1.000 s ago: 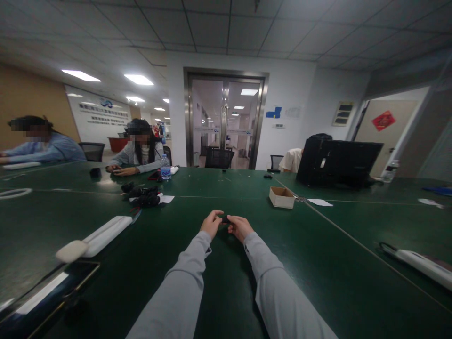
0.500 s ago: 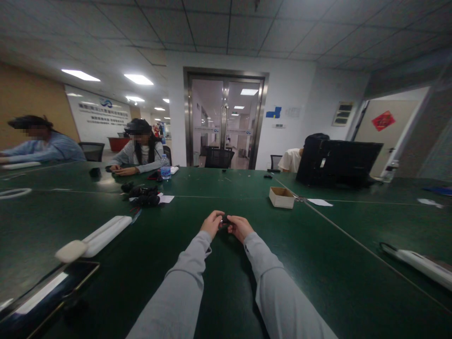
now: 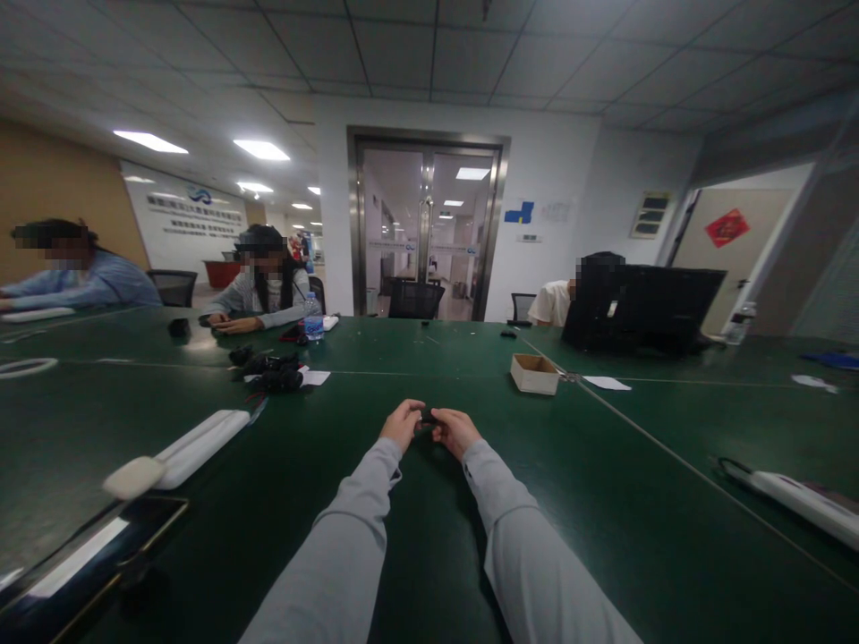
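Note:
Both my hands meet at the middle of the green table (image 3: pixel 429 358). A small dark object (image 3: pixel 427 416) is pinched between them, too small to name. My left hand (image 3: pixel 403 424) grips its left end with the fingers pressed together. At its right end, my right hand (image 3: pixel 455 431) holds on with thumb and bent fingers. The lower part of the object is hidden by the fingers. An open cardboard box (image 3: pixel 534 376) stands to the right, beyond my right hand.
Left of me lie a white bar-shaped device (image 3: pixel 201 447) and a dark framed panel (image 3: pixel 87 559). Tangled black gear (image 3: pixel 275 371) and a water bottle (image 3: pixel 313 317) stand further off. Another white device (image 3: pixel 805 501) is at the right. People sit across the table near a black monitor (image 3: pixel 671 309).

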The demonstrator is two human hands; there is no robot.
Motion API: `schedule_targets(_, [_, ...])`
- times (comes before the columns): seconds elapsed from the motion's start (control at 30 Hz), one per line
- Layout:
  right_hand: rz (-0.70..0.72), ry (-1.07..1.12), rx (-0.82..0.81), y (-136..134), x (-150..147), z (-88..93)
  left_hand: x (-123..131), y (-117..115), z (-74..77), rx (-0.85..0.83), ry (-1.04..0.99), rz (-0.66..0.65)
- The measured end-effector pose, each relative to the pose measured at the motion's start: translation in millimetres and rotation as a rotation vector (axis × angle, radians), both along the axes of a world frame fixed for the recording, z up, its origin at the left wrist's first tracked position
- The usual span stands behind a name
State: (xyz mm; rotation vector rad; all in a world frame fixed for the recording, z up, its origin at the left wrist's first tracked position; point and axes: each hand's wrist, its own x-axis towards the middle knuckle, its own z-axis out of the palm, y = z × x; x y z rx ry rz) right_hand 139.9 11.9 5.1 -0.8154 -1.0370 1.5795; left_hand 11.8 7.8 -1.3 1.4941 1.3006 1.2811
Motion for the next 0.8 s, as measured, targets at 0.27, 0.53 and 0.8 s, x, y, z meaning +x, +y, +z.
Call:
schedule_targets(0.27, [0.007,0.006,-0.006,-0.7,0.0,0.5,-0.1,-0.2,-0.7,0.003,0.025,0.013])
schedule_targets(0.53, [0.002,0.02,-0.022,0.6,-0.6,-0.4,-2.3,4.4,-6.8,0.049,0.04,-0.013])
schedule_targets(0.8, [0.005,0.013,-0.023,3.2,0.8,-3.2,-0.8,-1.3,-0.4,0.066,0.078,0.052])
